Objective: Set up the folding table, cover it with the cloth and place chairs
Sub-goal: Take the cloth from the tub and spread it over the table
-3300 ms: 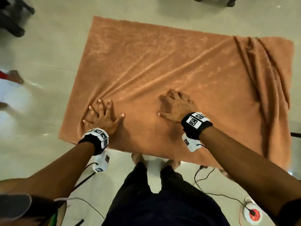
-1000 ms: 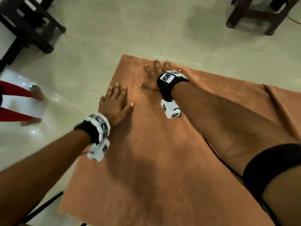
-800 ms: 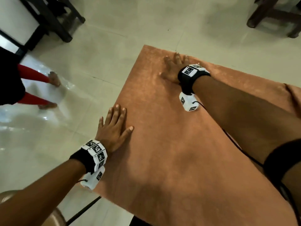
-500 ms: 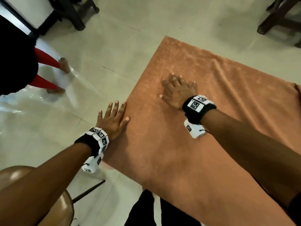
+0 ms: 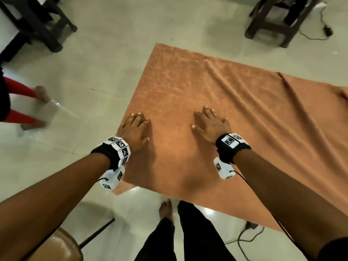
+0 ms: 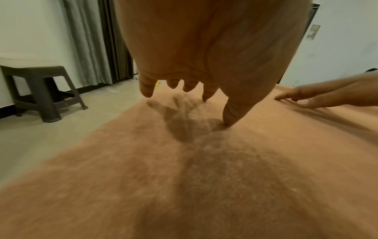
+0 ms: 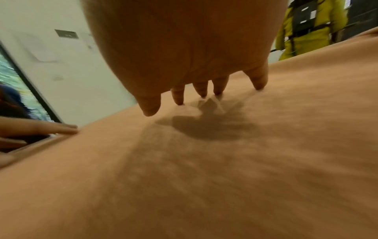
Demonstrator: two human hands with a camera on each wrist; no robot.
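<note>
An orange-brown cloth (image 5: 216,102) covers the whole folding table, whose top and legs are hidden under it. Long creases run across its right half, and a fold bunches at the far right edge. My left hand (image 5: 134,129) lies flat, fingers straight, at the cloth's left edge near the front corner. My right hand (image 5: 211,124) lies flat on the cloth a little to the right. In the left wrist view the left fingertips (image 6: 230,119) touch the cloth (image 6: 184,186). In the right wrist view the right fingertips (image 7: 179,101) touch the cloth (image 7: 204,177).
A brown chair seat (image 5: 54,247) is at the bottom left by my arm. Dark stools stand at the back left (image 5: 33,21) and back right (image 5: 278,19). A person in red trousers (image 5: 18,104) stands left. Cables (image 5: 244,240) lie on the floor under the table's front edge.
Both hands have slid back over the cloth from the far left corner toward the front edge. The right hand drew nearer to me. The view swung right, showing more creased cloth.
</note>
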